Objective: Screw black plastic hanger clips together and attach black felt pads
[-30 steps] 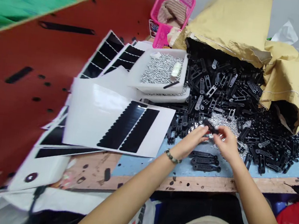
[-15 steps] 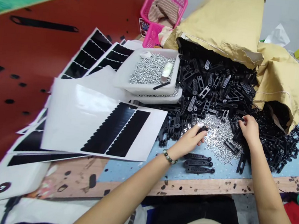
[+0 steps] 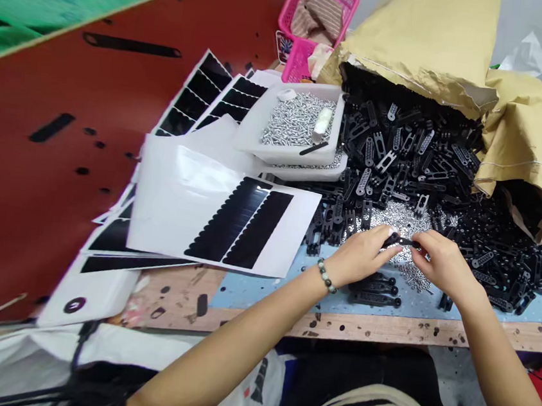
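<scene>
My left hand (image 3: 363,256), with a beaded bracelet at the wrist, is closed on a black plastic part (image 3: 392,239). Facing it, my right hand (image 3: 443,263) pinches a second small black piece (image 3: 411,243), its end meeting or nearly meeting the first; whether they are joined I cannot tell. Beneath both hands spreads a heap of small silver hardware (image 3: 398,216). Several black assembled pieces with round ends (image 3: 374,298) lie side by side below my left hand. Loose black slotted parts (image 3: 403,142) are piled beyond my hands.
A white tub (image 3: 249,133) of silver screws (image 3: 292,121) sits on another tub. White sheets with black strips (image 3: 169,199) cover the left side. Brown paper sacks (image 3: 427,45) stand behind the parts, beside pink baskets (image 3: 298,64). A red panel (image 3: 117,96) rises at left.
My right hand has moved left from the black parts pile, bringing a small black piece up to the part in my left hand. The view has shifted slightly.
</scene>
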The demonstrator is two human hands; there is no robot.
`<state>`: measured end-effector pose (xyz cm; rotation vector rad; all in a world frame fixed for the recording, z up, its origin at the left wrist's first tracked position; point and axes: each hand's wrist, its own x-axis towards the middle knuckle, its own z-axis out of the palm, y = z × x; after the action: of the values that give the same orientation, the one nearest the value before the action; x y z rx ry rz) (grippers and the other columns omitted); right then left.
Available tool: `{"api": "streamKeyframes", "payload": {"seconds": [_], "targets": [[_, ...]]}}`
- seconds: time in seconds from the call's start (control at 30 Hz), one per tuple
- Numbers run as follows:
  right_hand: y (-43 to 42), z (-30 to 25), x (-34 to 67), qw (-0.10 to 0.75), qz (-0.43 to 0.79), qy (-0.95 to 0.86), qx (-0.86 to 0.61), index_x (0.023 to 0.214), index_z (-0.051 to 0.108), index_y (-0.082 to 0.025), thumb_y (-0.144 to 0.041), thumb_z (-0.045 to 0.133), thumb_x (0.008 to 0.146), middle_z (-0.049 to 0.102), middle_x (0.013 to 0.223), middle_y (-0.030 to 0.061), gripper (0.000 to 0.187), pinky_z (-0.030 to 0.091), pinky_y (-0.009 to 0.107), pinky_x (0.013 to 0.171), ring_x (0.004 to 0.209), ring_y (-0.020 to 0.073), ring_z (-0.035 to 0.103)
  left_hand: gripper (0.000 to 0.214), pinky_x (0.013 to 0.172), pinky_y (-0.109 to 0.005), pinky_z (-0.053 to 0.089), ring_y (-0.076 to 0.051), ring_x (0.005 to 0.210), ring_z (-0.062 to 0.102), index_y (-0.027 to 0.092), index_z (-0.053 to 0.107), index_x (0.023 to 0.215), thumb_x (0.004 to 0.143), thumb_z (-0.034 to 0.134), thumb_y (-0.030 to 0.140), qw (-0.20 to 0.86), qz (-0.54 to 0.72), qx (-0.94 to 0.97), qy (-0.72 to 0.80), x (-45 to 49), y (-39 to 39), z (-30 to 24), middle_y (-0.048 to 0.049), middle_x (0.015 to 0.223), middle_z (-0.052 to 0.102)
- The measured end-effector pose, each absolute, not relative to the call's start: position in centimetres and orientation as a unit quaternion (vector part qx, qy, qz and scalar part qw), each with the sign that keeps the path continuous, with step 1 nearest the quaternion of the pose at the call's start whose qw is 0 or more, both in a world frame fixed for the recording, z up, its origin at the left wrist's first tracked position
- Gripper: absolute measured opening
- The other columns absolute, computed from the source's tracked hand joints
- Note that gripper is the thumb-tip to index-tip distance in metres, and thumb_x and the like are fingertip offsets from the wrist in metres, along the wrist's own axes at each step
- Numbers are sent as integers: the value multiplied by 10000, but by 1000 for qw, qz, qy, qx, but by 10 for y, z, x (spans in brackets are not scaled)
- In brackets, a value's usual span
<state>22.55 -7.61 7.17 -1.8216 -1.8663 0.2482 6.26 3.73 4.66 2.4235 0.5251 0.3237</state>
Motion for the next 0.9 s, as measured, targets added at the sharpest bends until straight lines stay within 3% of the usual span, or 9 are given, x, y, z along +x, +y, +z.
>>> {"api": "streamKeyframes", "payload": {"seconds": [0.27,0.57,0.9], "targets": [[-77,71,211,250,100,-735,-622,985,580,-165,-205,467,913,586,805,55,140,466,282,644,697,164,558,258,696,-314,464,-211,829,594,167,486,960,960,383,404,179,92,969,143,53,40,47,-64,906,591],[-84,46,203,431,85,-677,-590,1028,592,-202,-234,530,899,651,841,46,147,493,283,679,733,153,602,335,615,-277,426,-170,687,561,184,465,862,965,328,473,250,134,950,129,41,42,45,-25,783,561],[-82,25,197,449,126,-594,-656,1070,584,-222,-278,536,896,652,865,30,189,504,290,704,736,154,610,355,582,-264,381,-167,640,575,180,508,783,970,318,415,204,122,958,163,40,40,47,-24,693,583]]}}
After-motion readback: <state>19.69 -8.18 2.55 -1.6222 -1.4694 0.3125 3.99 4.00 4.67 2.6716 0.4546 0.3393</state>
